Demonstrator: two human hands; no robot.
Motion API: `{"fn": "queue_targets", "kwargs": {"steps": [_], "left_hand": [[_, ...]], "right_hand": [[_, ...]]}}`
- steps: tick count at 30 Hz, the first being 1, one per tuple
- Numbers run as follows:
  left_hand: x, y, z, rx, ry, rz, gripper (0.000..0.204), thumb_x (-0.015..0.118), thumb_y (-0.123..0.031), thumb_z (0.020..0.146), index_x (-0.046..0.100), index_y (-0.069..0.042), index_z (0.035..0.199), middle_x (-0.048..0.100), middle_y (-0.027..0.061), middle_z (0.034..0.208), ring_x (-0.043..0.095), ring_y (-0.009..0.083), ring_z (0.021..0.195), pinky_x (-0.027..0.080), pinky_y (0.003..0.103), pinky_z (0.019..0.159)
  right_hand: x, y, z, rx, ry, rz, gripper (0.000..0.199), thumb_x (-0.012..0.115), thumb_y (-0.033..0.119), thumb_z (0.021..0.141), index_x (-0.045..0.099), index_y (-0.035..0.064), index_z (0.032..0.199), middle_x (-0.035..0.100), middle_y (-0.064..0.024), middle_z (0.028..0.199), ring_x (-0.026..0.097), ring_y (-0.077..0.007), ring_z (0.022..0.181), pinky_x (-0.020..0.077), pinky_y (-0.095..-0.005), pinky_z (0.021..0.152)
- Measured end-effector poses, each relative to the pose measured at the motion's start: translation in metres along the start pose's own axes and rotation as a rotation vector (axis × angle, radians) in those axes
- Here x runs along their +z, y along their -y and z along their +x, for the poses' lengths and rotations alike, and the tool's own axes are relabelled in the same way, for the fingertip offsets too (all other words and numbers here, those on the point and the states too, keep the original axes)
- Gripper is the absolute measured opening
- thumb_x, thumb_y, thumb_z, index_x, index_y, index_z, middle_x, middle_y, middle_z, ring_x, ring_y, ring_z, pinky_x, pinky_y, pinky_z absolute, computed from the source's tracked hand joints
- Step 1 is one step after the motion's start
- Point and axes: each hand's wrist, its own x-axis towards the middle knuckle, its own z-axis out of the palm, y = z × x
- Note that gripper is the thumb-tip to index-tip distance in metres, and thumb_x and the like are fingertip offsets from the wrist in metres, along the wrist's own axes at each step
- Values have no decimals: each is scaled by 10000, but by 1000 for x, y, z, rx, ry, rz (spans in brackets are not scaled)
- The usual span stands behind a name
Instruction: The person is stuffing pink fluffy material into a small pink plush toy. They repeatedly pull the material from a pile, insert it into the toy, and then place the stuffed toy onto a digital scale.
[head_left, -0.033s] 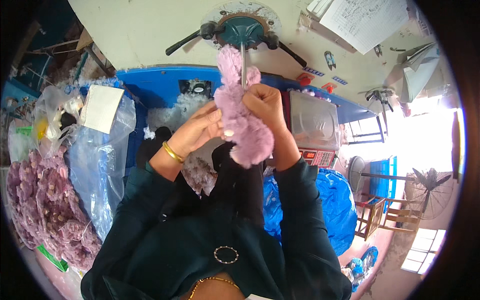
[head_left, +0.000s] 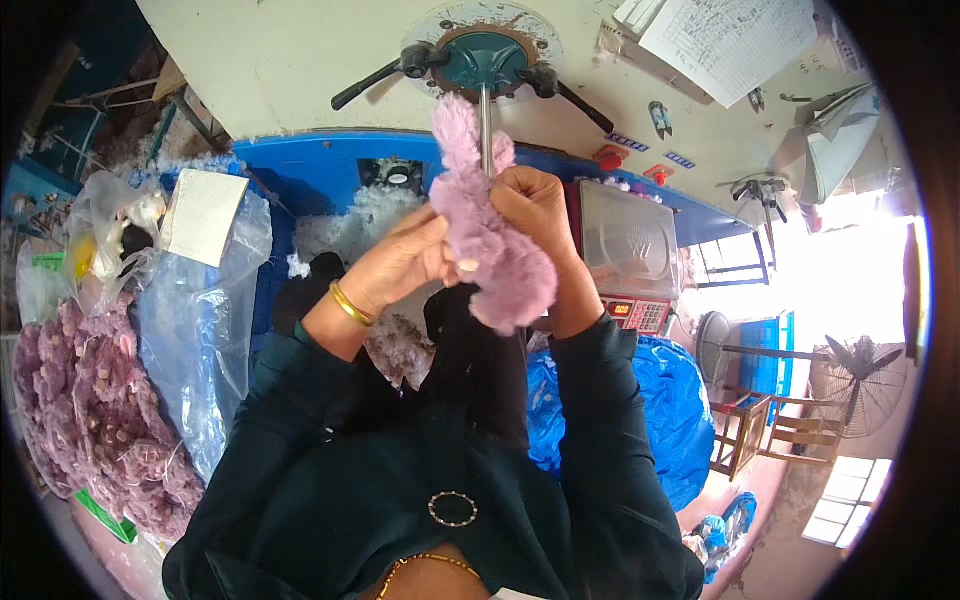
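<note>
A fluffy pink-mauve plush toy (head_left: 510, 275) hangs off the end of a thin metal tube (head_left: 486, 130), which sticks out of a green fitting on the workbench. Pinched fingers of my right hand (head_left: 535, 205) hold the plush against the tube's tip, so the tip itself is hidden. From the other side my left hand (head_left: 400, 260), slightly blurred and with a gold bangle at the wrist, grips the plush's left edge. Two longer fluffy parts of the toy reach up alongside the tube.
Two black-handled levers flank the green fitting (head_left: 480, 65). White fluff (head_left: 375, 210) lies in the blue bin below. A heap of mauve plush pieces (head_left: 100, 420) is at left, beside a clear plastic bag (head_left: 200, 330). A scale (head_left: 635, 313) and blue bag (head_left: 670, 420) stand at right.
The lower end of the plush toy has swung slightly right and both hands have shifted slightly right with it. The grip looks the same.
</note>
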Motion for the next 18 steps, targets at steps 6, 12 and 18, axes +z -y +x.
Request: {"fn": "queue_targets", "kwargs": {"steps": [6,12,18], "left_hand": [[65,10,27,-66,-114,-241,442,430,-433,971,469,-92,1248,612,119,1109,635,240,974,573,339,713],[63,12,37,95,-276,-57,452,556,-318,938,422,-66,1289,554,120,1204,613,238,1025,568,347,755],[77,10,9,257,-298,503,480,457,-215,989,257,-43,1390,488,118,1244,621,217,978,572,301,689]], "right_hand": [[-45,3,14,260,293,68,184,675,169,839,609,37,730,551,64,687,488,-26,637,382,-192,555],[-67,50,11,-45,373,-422,493,734,285,749,571,-15,1105,619,-134,1052,604,-227,881,480,-356,753],[8,63,-50,-24,231,-832,720,744,190,658,418,-6,1270,598,-240,1074,608,-361,994,488,-401,812]]}}
